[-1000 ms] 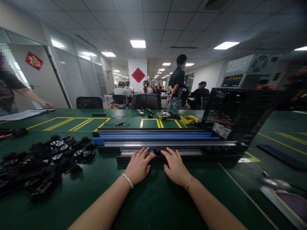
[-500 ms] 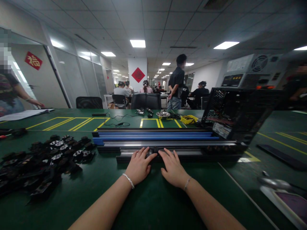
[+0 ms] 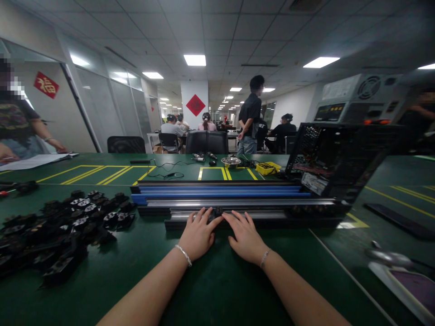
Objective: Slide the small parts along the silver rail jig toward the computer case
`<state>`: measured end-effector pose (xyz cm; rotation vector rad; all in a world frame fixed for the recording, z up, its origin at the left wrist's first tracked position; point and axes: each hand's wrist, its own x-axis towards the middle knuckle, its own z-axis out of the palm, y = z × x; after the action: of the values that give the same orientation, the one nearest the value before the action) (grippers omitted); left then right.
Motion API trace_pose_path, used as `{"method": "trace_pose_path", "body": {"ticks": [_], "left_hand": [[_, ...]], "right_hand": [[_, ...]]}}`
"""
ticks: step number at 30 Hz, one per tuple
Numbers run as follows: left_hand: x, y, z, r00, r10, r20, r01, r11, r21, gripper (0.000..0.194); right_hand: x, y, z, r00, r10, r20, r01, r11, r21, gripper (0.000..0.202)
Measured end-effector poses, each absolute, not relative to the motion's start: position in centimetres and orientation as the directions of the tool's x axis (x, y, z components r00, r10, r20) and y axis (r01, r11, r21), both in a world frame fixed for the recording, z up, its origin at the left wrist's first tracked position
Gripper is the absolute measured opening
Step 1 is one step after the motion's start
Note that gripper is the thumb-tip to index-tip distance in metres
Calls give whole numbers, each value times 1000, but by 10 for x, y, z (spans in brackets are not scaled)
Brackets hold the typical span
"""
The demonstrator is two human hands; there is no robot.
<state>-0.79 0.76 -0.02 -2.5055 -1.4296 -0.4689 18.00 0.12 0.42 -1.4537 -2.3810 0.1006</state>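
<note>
My left hand (image 3: 198, 235) lies on the front edge of a long black-and-silver rail (image 3: 272, 216), its fingers spread and stretched out. From the other side my right hand (image 3: 246, 237) rests on the same rail, fingers also extended. The two hands nearly meet at a small black part (image 3: 218, 211) seated on the rail. Fingertips sit right at its near side; I cannot tell how firmly they touch it. Behind the rail runs a blue profile (image 3: 220, 192) with more dark profiles alongside.
On the left is a heap of black parts (image 3: 68, 231). An open computer case (image 3: 340, 158) stands right, with a power supply (image 3: 360, 95) on top. A yellow tray (image 3: 268, 168) and metal bowl (image 3: 231, 162) sit behind. A person (image 3: 20, 117) stands at far left with papers (image 3: 41, 160).
My fingertips have come slightly closer together by the small black part. The person at far left has shifted further into view, with another hand now showing over the papers.
</note>
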Motion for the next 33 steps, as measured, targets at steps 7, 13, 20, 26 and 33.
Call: {"method": "trace_pose_path", "body": {"ticks": [7, 13, 20, 26, 33], "left_hand": [[-7, 7, 0, 463, 808, 365, 871, -491, -19, 60], [-7, 7, 0, 470, 798, 377, 867, -498, -25, 59], [-7, 7, 0, 473, 792, 386, 861, -508, -13, 61], [-8, 7, 0, 471, 796, 381, 862, -508, -5, 58], [-10, 8, 1, 461, 787, 411, 864, -503, -6, 52]], "right_hand": [[177, 0, 3, -438, 863, 251, 843, 492, -218, 66], [177, -1, 1, -438, 859, 266, 838, 498, -226, 68], [178, 1, -6, -377, 865, 331, 877, 448, -172, 65], [180, 3, -9, -310, 883, 351, 912, 381, -153, 62], [185, 6, -11, -208, 909, 361, 952, 273, -141, 60]]}}
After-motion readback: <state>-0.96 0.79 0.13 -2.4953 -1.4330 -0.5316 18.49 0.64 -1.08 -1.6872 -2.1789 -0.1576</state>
